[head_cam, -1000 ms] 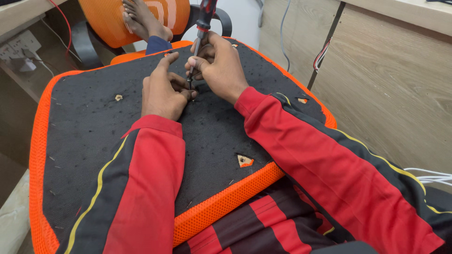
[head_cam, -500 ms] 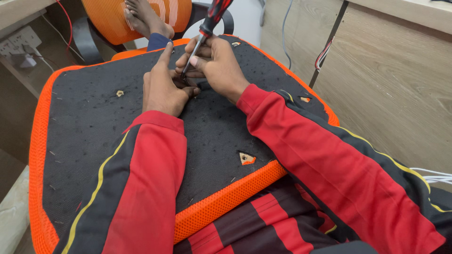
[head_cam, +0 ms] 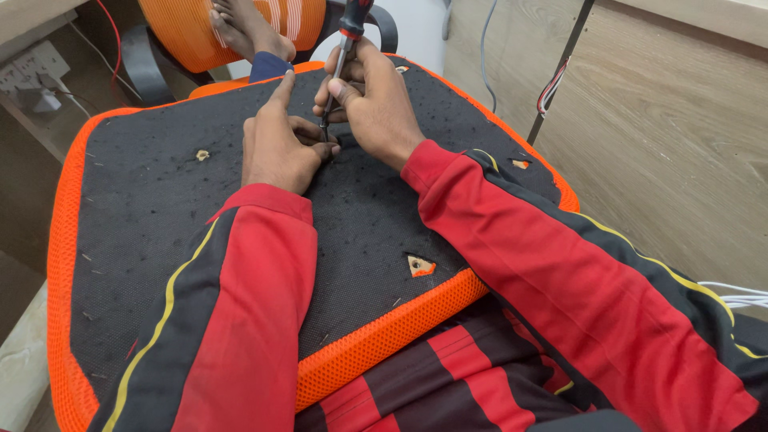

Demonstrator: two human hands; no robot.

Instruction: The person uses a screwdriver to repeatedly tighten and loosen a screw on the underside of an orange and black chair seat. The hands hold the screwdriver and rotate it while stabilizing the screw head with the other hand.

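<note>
Red and black striped trousers lie nearest, with the underside of an orange mesh chair seat cushion (head_cam: 376, 340), faced in black fabric, resting across the lap. Three small cut-outs in that fabric show bare mounting holes: one near the front edge (head_cam: 420, 266), one to the left (head_cam: 203, 154), one toward the right edge (head_cam: 521, 164). None of them appears to carry a screw, so most of the fastening work looks open, though the spot under the hands is hidden.

Further up, the left hand (head_cam: 276, 148) rests on the fabric, forefinger stretched out, the other fingers curled down beside the tool's tip. The right hand (head_cam: 372, 100) is wrapped tight round the metal shaft of a red-and-black-handled screwdriver (head_cam: 346, 56), held nearly upright with its tip pressed into the seat between the two hands. Whether a screw sits there cannot be told.

Beyond, a bare foot (head_cam: 240, 28) rests on an orange mesh chair back (head_cam: 188, 32).
</note>
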